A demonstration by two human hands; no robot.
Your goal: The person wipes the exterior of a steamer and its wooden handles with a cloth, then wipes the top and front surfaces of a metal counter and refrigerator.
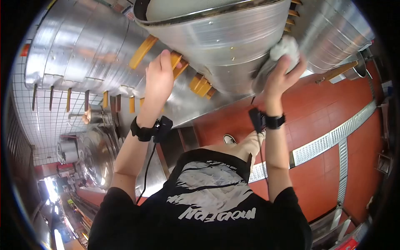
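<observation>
A large round metal steamer basket (pixel 225 37) with wooden handles is tilted in front of me. My left hand (pixel 159 79) is closed around one of its wooden handles (pixel 178 62) on the left side. A white cloth (pixel 285 46) is pressed against the basket's outer wall on the right by my right hand (pixel 283 75). Both wrists carry black straps with small devices.
A stack of similar metal steamers (pixel 83 50) stands at the left and another (pixel 333 29) at the upper right. Below is a red tiled floor (pixel 325 108) with a metal drain grate (pixel 329 141). Metal pots (pixel 68 152) sit at the far left.
</observation>
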